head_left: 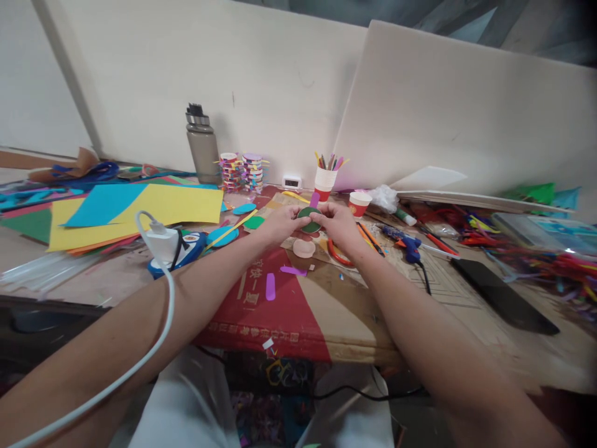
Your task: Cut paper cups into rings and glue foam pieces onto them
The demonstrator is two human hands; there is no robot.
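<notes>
At the centre of the frame, above the cluttered bench [326, 311], the left hand [280, 223] and the right hand [339, 224] are meeting around a green paper disc [310, 220], each pinching an opposite edge with fingers closed tight on it. A purple strip [314, 199] is sticking up behind the disc, seemingly touching it. Just below the hands a pale pink disc [304, 248] is lying on the red cardboard [280, 311], with red scissors [336, 254] beside it. To the right a blue glue gun [405, 244] is resting, its cord trailing off. My guess is the thin disc is risking a crease if the pinch tightens, and the strip may be slipping askew. A white cable [153, 336] is draping over the left forearm and might snag.
</notes>
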